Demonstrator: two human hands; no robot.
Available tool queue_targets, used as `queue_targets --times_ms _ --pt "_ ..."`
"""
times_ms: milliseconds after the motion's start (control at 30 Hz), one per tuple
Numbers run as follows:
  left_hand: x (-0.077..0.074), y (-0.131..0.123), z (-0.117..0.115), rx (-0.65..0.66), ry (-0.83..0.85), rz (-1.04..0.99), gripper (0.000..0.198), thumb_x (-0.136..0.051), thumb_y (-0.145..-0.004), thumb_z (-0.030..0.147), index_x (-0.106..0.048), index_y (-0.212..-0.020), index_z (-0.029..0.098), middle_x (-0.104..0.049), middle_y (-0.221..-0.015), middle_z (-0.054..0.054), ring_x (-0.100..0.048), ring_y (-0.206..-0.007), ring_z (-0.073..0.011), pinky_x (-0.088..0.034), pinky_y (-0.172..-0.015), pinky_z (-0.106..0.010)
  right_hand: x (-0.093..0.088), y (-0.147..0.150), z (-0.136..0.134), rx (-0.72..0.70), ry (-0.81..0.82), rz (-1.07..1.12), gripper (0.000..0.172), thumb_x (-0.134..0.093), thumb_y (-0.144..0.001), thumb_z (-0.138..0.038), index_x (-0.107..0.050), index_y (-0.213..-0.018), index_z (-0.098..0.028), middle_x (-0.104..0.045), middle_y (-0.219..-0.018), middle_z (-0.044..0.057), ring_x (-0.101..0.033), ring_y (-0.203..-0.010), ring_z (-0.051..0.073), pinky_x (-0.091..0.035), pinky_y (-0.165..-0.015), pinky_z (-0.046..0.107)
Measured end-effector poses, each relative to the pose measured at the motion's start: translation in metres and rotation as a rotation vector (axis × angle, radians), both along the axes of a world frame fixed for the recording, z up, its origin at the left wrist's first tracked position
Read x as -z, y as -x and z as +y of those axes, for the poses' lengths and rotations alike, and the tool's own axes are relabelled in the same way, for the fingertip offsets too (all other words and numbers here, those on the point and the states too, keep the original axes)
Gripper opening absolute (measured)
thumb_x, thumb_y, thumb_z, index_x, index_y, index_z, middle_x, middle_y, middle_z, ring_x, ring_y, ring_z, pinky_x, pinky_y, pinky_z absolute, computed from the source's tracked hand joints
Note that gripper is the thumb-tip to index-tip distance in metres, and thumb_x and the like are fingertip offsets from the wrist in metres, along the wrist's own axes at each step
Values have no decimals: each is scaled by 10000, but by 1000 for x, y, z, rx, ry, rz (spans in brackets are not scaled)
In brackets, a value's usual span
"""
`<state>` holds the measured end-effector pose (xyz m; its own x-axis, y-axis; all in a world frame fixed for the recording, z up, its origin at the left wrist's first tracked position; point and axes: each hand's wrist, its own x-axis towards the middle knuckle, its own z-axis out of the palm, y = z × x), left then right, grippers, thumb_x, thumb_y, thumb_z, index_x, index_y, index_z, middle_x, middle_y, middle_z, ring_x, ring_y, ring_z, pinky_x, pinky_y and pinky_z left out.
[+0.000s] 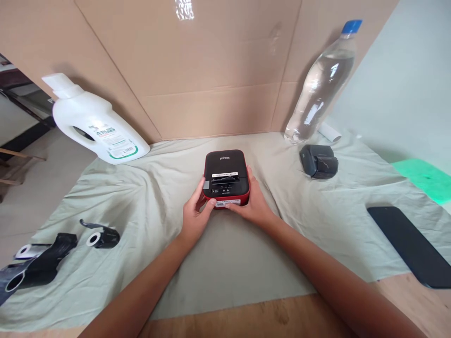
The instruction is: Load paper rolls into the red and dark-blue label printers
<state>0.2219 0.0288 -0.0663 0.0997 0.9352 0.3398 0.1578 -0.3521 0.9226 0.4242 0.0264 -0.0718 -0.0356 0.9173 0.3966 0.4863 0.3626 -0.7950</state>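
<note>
A small black label printer (225, 164) with a red rim sits on the pale green cloth in the middle of the head view. Its lid looks closed, with a slot and a white sticker across the top. My left hand (197, 211) grips its left side, the thumb at the front left corner. On the opposite side my right hand (257, 204) holds it, thumb resting by the white label on the front face. Fingers behind the printer's sides are partly hidden.
Left are a white detergent bottle (98, 122), a small black roll (104, 237) and larger black rolls (44, 263). Right stand a water bottle (320, 89), a black device (319, 162), a white tube (330, 132) and a phone (410, 246). A cardboard panel (211, 70) closes the back.
</note>
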Motion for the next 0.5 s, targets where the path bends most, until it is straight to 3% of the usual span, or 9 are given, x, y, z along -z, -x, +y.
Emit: queue_targets --times_ms 167,300,500 --pt "6 11 11 80 -80 -41 403 -684 -886 350 -583 -1254 219 -516 -1481 -123 -553 -1323 -260 -526 -1045 -387 0 -1 -1 -1 -7 16 1202 -818 -691 -540 -47 -1591 -343 -259 -1630 72 -299 -1479 347 -314 -1195 565" --pt "5 21 23 200 -84 -4 375 -720 -857 334 -577 -1183 216 -406 -1564 -152 -530 -1347 -280 -553 -993 -384 -2 -2 0 -11 -12 46 1168 -835 -681 -521 -107 -1579 -355 -302 -1613 71 -332 -1466 322 -327 -1196 535" --pt "7 22 31 217 -61 -15 357 -737 -836 380 -559 -1101 221 -379 -1581 -153 -529 -1347 -280 -546 -994 -398 2 -3 3 -25 -29 88 1190 -867 -639 -514 -146 -1566 -321 -317 -1596 114 -408 -1408 329 -362 -1160 542"
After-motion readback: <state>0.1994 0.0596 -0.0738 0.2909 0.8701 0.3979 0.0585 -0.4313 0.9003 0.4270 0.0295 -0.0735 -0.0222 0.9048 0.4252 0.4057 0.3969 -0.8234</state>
